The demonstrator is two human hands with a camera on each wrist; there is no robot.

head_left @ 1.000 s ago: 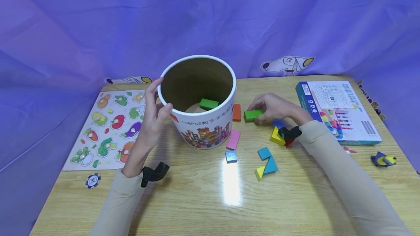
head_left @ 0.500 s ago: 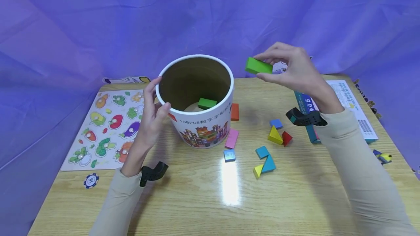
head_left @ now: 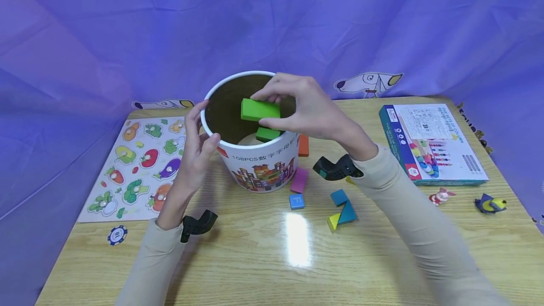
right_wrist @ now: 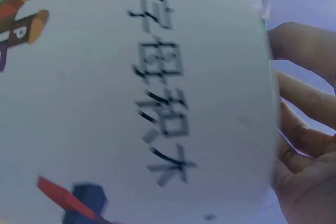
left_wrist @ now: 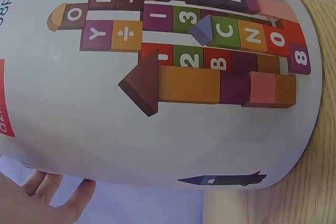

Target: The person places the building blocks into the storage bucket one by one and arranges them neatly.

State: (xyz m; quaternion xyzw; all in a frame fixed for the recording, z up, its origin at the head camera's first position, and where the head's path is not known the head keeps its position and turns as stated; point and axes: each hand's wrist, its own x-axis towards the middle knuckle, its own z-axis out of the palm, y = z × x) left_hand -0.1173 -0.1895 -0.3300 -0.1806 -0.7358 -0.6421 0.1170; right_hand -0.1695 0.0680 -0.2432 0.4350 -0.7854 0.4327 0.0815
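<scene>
A tall white toy-block bucket (head_left: 242, 166) stands upright on the table, printed with pictures of lettered blocks. My left hand (head_left: 193, 155) grips its left side near the rim, thumb toward the front; in the left wrist view, bent fingers (left_wrist: 81, 195) lie against the outer wall. Over the bucket's mouth, my right hand (head_left: 308, 107) pinches a green rectangular block (head_left: 254, 110) between thumb and fingers. Below it, a second green block (head_left: 267, 134) lies on the bucket's floor. The right wrist view has the bucket wall (right_wrist: 220, 103) hiding the held block from sight.
Right of the bucket lie orange (head_left: 303, 145), pink (head_left: 299, 181), blue letter (head_left: 296, 201), teal (head_left: 348, 211) and yellow (head_left: 333, 222) blocks. A vegetable puzzle board (head_left: 140, 202) and poker chip (head_left: 117, 235) are left; a boxed toy (head_left: 450, 155) and small figurines (head_left: 490, 203) are right.
My right hand has lifted the green block from the table, raised it at the right, then carried it left over the bucket's mouth. My left hand has stayed on the bucket.
</scene>
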